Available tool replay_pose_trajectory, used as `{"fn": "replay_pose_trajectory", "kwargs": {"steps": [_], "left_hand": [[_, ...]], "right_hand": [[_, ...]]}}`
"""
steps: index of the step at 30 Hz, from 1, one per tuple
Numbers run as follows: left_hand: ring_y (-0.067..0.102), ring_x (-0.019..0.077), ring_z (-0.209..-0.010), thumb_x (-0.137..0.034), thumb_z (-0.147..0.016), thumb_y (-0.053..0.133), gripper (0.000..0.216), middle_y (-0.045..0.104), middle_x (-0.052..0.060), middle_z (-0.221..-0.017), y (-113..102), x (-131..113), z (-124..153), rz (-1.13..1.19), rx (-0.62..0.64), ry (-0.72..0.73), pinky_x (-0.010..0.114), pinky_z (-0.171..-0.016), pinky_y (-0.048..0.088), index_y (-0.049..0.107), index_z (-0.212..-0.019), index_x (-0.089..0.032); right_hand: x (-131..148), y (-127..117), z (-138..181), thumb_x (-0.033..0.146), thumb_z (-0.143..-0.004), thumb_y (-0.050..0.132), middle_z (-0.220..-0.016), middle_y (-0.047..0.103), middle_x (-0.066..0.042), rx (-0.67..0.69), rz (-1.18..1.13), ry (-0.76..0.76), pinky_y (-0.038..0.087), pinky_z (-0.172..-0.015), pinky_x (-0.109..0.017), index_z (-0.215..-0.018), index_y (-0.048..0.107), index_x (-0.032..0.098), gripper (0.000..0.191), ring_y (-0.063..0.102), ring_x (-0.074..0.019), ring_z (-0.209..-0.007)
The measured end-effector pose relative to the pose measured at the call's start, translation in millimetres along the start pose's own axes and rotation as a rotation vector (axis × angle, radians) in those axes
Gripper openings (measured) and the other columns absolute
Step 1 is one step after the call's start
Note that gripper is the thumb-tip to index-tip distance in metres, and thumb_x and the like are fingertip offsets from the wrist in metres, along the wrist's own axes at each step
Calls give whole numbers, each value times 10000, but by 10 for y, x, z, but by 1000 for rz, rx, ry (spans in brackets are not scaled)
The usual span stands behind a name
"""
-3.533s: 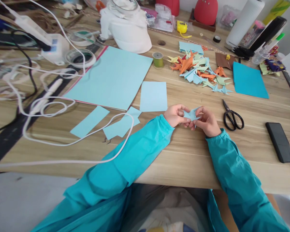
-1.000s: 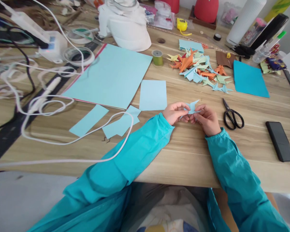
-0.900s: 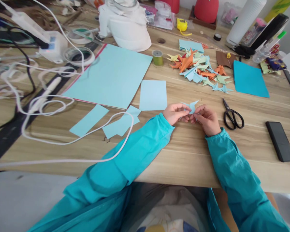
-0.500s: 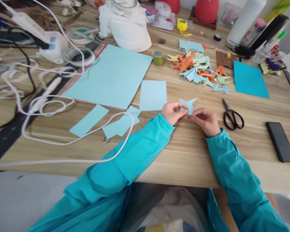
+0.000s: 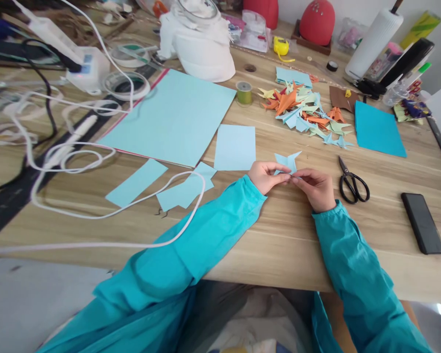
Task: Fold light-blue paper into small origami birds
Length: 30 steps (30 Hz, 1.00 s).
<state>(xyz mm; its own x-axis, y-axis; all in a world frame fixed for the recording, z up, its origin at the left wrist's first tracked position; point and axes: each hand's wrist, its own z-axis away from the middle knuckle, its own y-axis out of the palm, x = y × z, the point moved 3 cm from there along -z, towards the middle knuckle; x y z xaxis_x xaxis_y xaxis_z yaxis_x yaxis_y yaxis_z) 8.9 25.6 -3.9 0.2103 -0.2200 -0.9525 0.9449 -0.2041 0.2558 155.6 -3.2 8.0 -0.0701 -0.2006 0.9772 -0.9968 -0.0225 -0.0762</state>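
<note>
- The left hand (image 5: 264, 177) is pinching the folded blue paper (image 5: 287, 163) between thumb and fingers.
- The paper is projecting just beyond both hands, two points fanning forward.
- The right hand (image 5: 318, 189) is pinching its near end, fingertips together.

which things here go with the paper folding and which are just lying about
Likely belong:
light-blue folded paper, pinched by left hand and right hand
folded paper pile
light-blue paper square
black-handled scissors

Probably just lying about:
black smartphone
yellow tape measure
white cable
</note>
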Motion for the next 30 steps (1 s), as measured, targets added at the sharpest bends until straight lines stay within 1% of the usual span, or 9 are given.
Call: {"fn": "replay_pose_trajectory", "kwargs": {"steps": [5, 8, 14, 17, 20, 23, 30], "left_hand": [[604, 113, -463, -171, -515, 790, 189, 646, 11, -512, 4, 4, -5, 2, -30, 48, 242, -528, 529, 696, -663, -101], [602, 112, -456, -170, -536, 776, 158, 645, 12, -510, 15, 23, -3, -12, -39, 72, 237, -514, 531, 690, -651, -102], [643, 137, -553, -214, -608, 741, 130, 692, 40, -626, 8, 48, 8, -153, -50, 238, 249, -580, 539, 705, -692, -122], [652, 148, -589, -229, -634, 725, 123, 703, 47, -671, 7, 49, 18, -202, -48, 289, 258, -611, 537, 709, -704, -129], [638, 139, -564, -231, -645, 718, 120, 697, 44, -653, 10, 31, 28, -220, -41, 306, 245, -578, 523, 708, -704, -127], [625, 127, -541, -221, -646, 715, 104, 686, 36, -623, 17, 14, 39, -231, -38, 313, 230, -552, 511, 704, -690, -128], [632, 135, -574, -252, -639, 723, 138, 700, 39, -662, 22, 53, 16, -208, -17, 307, 257, -608, 527, 707, -716, -139]], "right_hand": [[2, 0, 2, 276, -669, 740, -754, 702, -14, 5, 76, -13, 531, -684, -305, -741, 705, 215, 101, 644, -158, -721], [-13, -8, 6, 282, -674, 735, -745, 701, -15, -2, 72, -2, 533, -682, -308, -737, 703, 211, 100, 644, -156, -708], [-40, -5, 7, 299, -678, 731, -710, 704, -4, -5, -3, 68, 554, -684, -310, -748, 692, 210, 120, 659, -151, -673], [-41, -1, 5, 309, -680, 730, -712, 708, -4, -3, -17, 84, 559, -695, -316, -750, 686, 211, 128, 665, -155, -678], [-36, 0, 5, 307, -680, 732, -732, 708, -8, -2, -10, 58, 556, -700, -321, -782, 683, 214, 146, 666, -163, -696], [-30, 0, 9, 304, -694, 720, -761, 702, -19, 5, 57, 4, 545, -705, -322, -783, 682, 211, 135, 659, -169, -726], [-37, -14, 18, 312, -760, 645, -712, 673, -13, 2, 207, -26, 513, -650, -290, -767, 658, 193, 120, 624, -144, -681]]}}
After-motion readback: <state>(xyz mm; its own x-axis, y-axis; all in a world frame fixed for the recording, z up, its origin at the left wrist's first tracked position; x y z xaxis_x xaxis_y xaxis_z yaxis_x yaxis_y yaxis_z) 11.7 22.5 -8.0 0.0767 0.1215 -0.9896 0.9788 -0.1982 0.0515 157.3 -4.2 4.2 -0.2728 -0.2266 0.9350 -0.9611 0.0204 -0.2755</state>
